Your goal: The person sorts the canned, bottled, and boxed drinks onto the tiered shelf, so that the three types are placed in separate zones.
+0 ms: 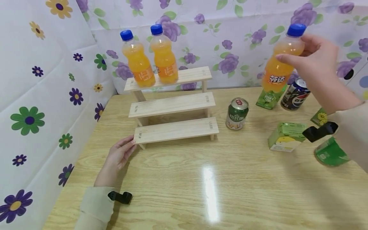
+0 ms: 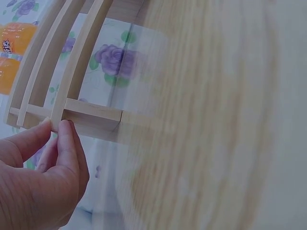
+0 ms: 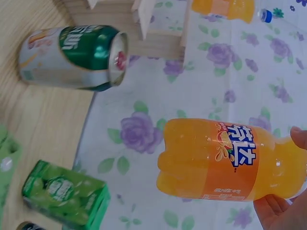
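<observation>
My right hand (image 1: 320, 59) grips an orange soda bottle (image 1: 276, 75) with a blue cap round its upper part, held in the air above the right side of the table. In the right wrist view the bottle's label (image 3: 232, 153) faces the camera. My left hand (image 1: 122, 155) pinches the left end of the bottom step of a three-step wooden rack (image 1: 175, 130); in the left wrist view, thumb and fingertips meet at that step's corner. On the top step two more orange soda bottles, a left one (image 1: 139, 64) and a right one (image 1: 164, 59), stand side by side.
Right of the rack stands a green and white can (image 1: 237, 114). Farther right are a green carton (image 1: 268, 99), a dark cola can (image 1: 296, 95), a light green juice box (image 1: 287, 136) and a green container (image 1: 330, 153). Flowered cloth (image 1: 227, 44) hangs behind the table.
</observation>
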The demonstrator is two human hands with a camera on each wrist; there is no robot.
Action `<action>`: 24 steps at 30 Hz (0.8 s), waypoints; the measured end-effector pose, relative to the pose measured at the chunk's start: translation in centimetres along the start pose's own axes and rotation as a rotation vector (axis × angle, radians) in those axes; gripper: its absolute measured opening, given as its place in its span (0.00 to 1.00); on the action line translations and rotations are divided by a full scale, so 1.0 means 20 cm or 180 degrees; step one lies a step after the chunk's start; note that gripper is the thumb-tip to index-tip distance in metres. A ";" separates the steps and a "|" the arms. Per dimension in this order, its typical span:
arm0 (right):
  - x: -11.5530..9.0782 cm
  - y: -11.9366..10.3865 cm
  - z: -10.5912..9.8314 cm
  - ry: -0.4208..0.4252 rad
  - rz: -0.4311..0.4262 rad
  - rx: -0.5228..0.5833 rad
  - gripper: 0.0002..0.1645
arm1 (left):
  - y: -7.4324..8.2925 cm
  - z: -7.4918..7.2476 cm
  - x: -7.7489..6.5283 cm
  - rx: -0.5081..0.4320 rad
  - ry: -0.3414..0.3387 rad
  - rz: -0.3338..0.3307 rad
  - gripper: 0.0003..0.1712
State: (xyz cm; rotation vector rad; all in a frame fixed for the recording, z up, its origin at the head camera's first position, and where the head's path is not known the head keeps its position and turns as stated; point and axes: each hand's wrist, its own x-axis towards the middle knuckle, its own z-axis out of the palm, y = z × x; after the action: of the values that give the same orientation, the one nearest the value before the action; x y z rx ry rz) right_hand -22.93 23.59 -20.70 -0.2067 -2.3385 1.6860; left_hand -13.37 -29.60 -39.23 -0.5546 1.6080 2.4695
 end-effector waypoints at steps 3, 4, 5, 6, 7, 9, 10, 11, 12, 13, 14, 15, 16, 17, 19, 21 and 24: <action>0.01 -0.06 0.05 -0.0069 -0.0016 0.0142 0.51 | -0.01 -0.01 0.00 -0.0034 0.0026 -0.0008 0.17; 0.01 -0.08 0.06 -0.0084 -0.0030 0.0175 0.51 | -0.01 -0.01 0.01 -0.0038 0.0020 0.0000 0.17; 0.01 -0.10 0.08 -0.0090 -0.0052 0.0197 0.51 | -0.01 -0.01 0.01 -0.0031 0.0011 0.0008 0.17; 0.01 -0.12 0.09 -0.0092 -0.0077 0.0225 0.50 | -0.01 -0.01 0.01 -0.0024 0.0004 0.0011 0.17; 0.01 -0.14 0.11 -0.0088 -0.0094 0.0256 0.50 | -0.01 -0.01 0.01 -0.0016 0.0000 0.0015 0.17; 0.01 -0.17 0.14 -0.0089 -0.0125 0.0292 0.49 | -0.01 0.00 0.01 0.0006 -0.0005 0.0026 0.17; 0.01 -0.19 0.16 -0.0086 -0.0142 0.0313 0.49 | 0.00 0.00 0.01 0.0009 -0.0007 0.0034 0.17; 0.01 -0.20 0.17 -0.0084 -0.0168 0.0361 0.48 | 0.00 0.00 0.01 0.0022 -0.0008 0.0042 0.17; 0.01 -0.22 0.19 -0.0076 -0.0192 0.0417 0.46 | 0.00 0.00 0.01 0.0025 -0.0010 0.0048 0.18; 0.00 -0.24 0.20 -0.0077 -0.0205 0.0467 0.46 | 0.00 0.00 0.01 0.0023 -0.0022 0.0059 0.17; 0.00 -0.26 0.21 -0.0081 -0.0222 0.0495 0.45 | 0.00 0.00 0.01 0.0035 -0.0035 0.0070 0.18; 0.00 -0.28 0.22 -0.0087 -0.0235 0.0498 0.45 | 0.00 0.01 0.01 0.0042 -0.0049 0.0078 0.18; 0.00 -0.30 0.23 -0.0088 -0.0242 0.0513 0.45 | 0.00 0.01 0.01 0.0056 -0.0060 0.0084 0.18; 0.00 -0.32 0.24 -0.0099 -0.0246 0.0532 0.45 | 0.00 0.01 0.01 0.0065 -0.0063 0.0088 0.18; 0.01 -0.35 0.27 -0.0129 -0.0253 0.0527 0.46 | 0.00 0.01 0.02 0.0065 -0.0057 0.0074 0.17; 0.01 -0.37 0.31 -0.0152 -0.0278 0.0495 0.45 | 0.00 0.00 0.01 0.0066 -0.0036 0.0063 0.16; 0.02 -0.41 0.38 -0.0254 -0.0303 0.0537 0.44 | -0.01 -0.01 0.00 0.0037 0.0024 0.0013 0.16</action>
State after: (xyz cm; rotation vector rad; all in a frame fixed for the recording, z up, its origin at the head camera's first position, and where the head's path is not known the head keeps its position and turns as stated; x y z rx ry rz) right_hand -25.31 14.15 -15.24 0.0032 -2.2070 1.8636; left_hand -13.30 -29.73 -39.39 -0.5604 1.6268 2.4624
